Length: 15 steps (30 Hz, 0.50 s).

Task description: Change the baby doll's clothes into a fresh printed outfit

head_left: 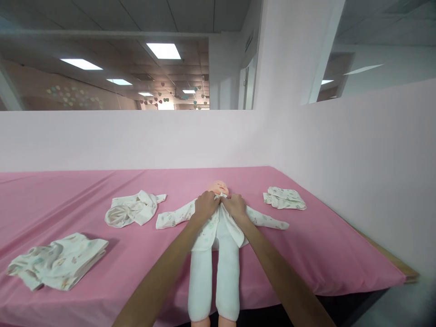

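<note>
A baby doll (pixel 218 187) lies on its back on the pink-covered table (pixel 323 245), head away from me, legs in white trousers (pixel 214 277) pointing toward me. It wears a white printed jacket (pixel 269 221) with sleeves spread to both sides. My left hand (pixel 205 204) and my right hand (pixel 234 205) are both closed on the jacket's front edges at the doll's chest, just below its chin, close together.
A crumpled white garment (pixel 131 212) lies left of the doll. A folded printed garment (pixel 57 265) sits at the near left. Another folded one (pixel 284 198) rests at the far right. A pale partition wall (pixel 357 150) borders the table at back and right.
</note>
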Motion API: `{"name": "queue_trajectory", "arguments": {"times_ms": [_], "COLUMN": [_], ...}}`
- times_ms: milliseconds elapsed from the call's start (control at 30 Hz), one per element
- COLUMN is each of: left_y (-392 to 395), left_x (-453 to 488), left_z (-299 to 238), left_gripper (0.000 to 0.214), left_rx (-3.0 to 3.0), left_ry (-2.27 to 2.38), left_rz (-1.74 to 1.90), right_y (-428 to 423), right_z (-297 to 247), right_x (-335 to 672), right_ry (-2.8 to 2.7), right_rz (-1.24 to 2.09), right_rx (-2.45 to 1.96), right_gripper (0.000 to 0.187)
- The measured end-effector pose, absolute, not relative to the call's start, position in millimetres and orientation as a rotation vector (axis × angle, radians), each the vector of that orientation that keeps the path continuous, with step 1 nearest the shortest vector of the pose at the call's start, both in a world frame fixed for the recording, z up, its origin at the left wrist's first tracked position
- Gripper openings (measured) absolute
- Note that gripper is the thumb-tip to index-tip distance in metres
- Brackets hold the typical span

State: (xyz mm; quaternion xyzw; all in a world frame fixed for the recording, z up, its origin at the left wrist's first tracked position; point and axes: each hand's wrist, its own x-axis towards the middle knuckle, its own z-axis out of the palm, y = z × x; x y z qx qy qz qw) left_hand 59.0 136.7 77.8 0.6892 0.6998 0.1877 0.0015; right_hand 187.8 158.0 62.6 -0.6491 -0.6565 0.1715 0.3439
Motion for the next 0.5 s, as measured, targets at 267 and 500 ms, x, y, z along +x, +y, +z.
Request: {"name": "queue_trajectory", "arguments": {"times_ms": [267,500], "left_y": [149.5,154.2], "left_x": [50.9,46.2], "left_z": [72.4,59.4], "left_gripper": [0.031,0.029], "left_rx": [2.262,2.292], "left_ry": [2.169,2.133], "left_rz": [0.606,0.734], "right_y": [169.6,165.6], "right_z": [68.9,56.1], "right_x": [176.5,173.4], "right_ry": [-1.793,-1.634], "right_rz": [0.345,0.458], "right_rx": [-1.566,-1.347], "right_gripper": [0.017,0.023]}}
